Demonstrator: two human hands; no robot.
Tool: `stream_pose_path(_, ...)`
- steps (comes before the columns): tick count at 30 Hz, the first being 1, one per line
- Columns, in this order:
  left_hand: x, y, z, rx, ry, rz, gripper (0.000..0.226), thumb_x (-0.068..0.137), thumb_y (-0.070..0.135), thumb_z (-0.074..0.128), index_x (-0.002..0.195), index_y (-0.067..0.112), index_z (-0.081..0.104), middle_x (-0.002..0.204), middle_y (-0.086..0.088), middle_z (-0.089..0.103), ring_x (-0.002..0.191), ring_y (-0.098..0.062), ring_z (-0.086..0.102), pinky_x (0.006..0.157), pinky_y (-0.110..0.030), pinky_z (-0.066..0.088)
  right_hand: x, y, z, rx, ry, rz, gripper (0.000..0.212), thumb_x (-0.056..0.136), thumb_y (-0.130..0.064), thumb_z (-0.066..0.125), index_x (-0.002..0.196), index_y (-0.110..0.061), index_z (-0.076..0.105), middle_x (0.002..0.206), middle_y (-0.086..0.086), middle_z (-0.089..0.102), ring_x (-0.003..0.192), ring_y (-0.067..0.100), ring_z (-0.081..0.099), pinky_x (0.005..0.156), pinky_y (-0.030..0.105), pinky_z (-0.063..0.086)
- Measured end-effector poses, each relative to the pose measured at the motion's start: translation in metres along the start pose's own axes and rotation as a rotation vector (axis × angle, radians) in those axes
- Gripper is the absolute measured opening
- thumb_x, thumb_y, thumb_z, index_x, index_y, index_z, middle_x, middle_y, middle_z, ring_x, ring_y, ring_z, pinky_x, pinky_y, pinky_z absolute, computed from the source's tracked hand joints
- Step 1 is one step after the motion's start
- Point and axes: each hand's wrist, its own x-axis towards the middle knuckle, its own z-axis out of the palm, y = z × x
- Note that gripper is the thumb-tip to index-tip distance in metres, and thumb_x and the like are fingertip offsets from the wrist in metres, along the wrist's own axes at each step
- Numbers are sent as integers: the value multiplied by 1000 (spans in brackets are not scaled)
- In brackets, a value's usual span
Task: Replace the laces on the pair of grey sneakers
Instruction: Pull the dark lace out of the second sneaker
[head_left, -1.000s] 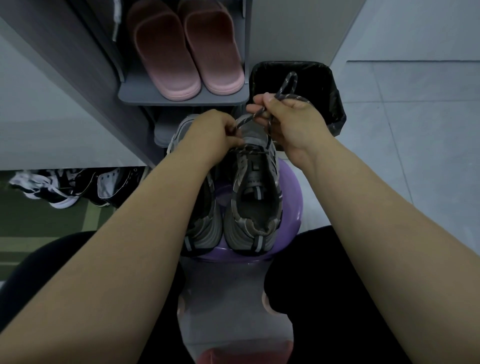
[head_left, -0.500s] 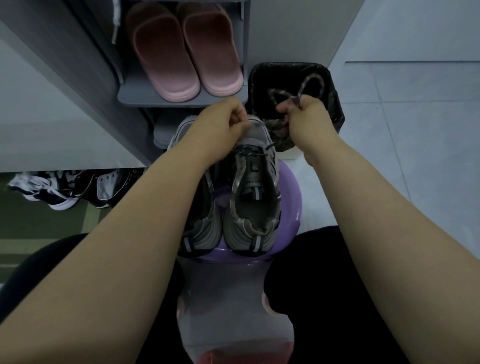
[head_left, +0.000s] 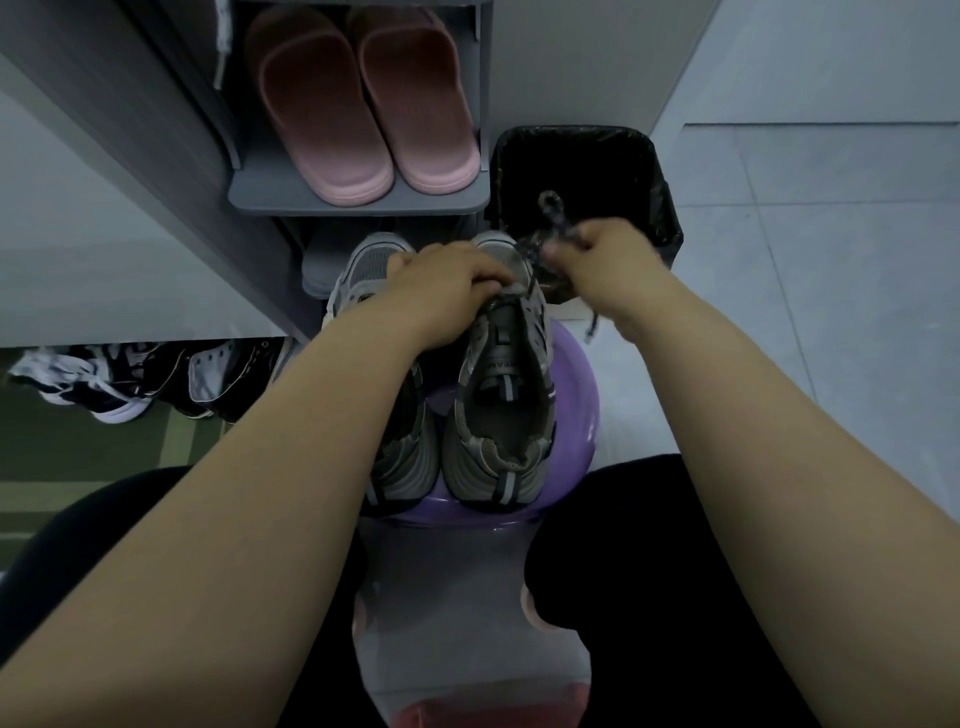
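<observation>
Black-and-white shoes (head_left: 104, 384): on the floor at far left, well apart from the work.
Pink slippers (head_left: 363, 104): side by side on a grey shelf (head_left: 358, 203), beyond the sneakers.
Left hand (head_left: 447, 291): laid over the fronts of the pair, fingers curled down onto the laced throat of the right-side sneaker (head_left: 498, 374), gripping it steady.
Grey sneakers (head_left: 410, 467): side by side and touching on a purple stool (head_left: 576, 384) between the person's knees.
Heading: toes point away from the person toward the shelf, heels nearest; the long axis runs near to far.
Sneaker handling: probably light, with a stiff sole and a floppy tongue. The forefoot, just behind the eyelets, looks the best place to hold it.
Lace (head_left: 556, 218): dark and patterned, running from the front eyelets up to the right. A loop stands above the fist and one end hangs below the wrist.
Lace handling: limp, thin and likely to snag; best pinched close to the eyelet.
Right hand (head_left: 608, 260): fist closed round the gathered lace, drawing it taut.
Black bin (head_left: 571, 131): just behind the right hand.
</observation>
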Motion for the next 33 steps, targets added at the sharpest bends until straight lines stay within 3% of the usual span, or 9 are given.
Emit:
stream_pose_path(3, 0, 0, 0, -4, -14, -15, 32, 98, 33, 36, 123, 36, 56, 131, 2, 49, 127, -22, 40, 100, -41, 24, -1, -11, -15, 604, 209, -56, 18, 97, -19, 44, 86, -19, 58, 84, -1, 62, 76, 11, 57, 76, 28, 49)
stream_pose_path(7, 3, 0, 1, -7, 11, -25, 32, 98, 33, 36, 124, 33, 55, 132, 2, 50, 127, -22, 41, 101, -40, 24, -2, -13, -12, 1002, 80, 85, 21, 101, -21, 33, 87, -13, 48, 72, 6, 66, 60, 17, 59, 65, 32, 52)
stream_pose_path(11, 6, -6, 3, -146, 21, -21, 30, 92, 24, 51, 121, 31, 58, 123, 6, 61, 120, -16, 51, 107, -44, 31, 1, 2, -2, 190, 13, 87, 43, 82, -45, 62, 106, -10, 54, 93, 5, 61, 85, 19, 59, 85, 38, 52)
stream_pose_path(14, 6, -9, 4, -202, 18, -24, 32, 90, 20, 54, 120, 30, 58, 120, 8, 63, 118, -14, 54, 106, -45, 35, -5, 7, 3, -195, -150, 28, 35, 75, -41, 73, 77, -7, 61, 69, 4, 57, 65, 18, 53, 59, 30, 43)
stream_pose_path(16, 6, -9, 3, -187, 23, -31, 31, 92, 21, 51, 121, 31, 58, 122, 8, 62, 119, -15, 53, 107, -46, 33, -4, 4, 3, -200, -66, -52, 31, 77, -31, 72, 69, -4, 60, 62, 8, 58, 58, 20, 53, 56, 31, 40)
stream_pose_path(20, 3, -6, 1, -94, 32, -42, 29, 96, 31, 44, 123, 33, 55, 130, 8, 56, 124, -17, 48, 107, -42, 26, -2, -4, -12, 165, 200, -138, 25, 84, -24, 64, 68, -6, 59, 59, 4, 51, 52, 9, 44, 54, 23, 37)
stream_pose_path(26, 1, -4, 0, -90, 27, -39, 30, 96, 31, 43, 123, 33, 55, 132, 7, 55, 125, -18, 47, 108, -44, 27, -7, 5, 2, -336, -108, -19, 25, 77, -30, 73, 73, -7, 64, 59, 5, 52, 56, 19, 46, 52, 27, 35)
stream_pose_path(29, 1, -4, 1, -90, 14, -34, 31, 97, 29, 41, 124, 32, 55, 132, 6, 55, 126, -19, 47, 109, -46, 27, -5, -1, -2, -27, 35, -59, 21, 85, -25, 65, 74, -8, 64, 67, 7, 58, 63, 17, 48, 56, 28, 37)
stream_pose_path(33, 0, -4, 0, -89, -1, -42, 31, 98, 28, 40, 125, 33, 54, 132, 8, 55, 127, -17, 45, 107, -42, 25, -5, -17, -24, 915, 288, -90, 18, 97, -20, 46, 82, -19, 55, 76, -4, 61, 71, 9, 54, 72, 25, 46)
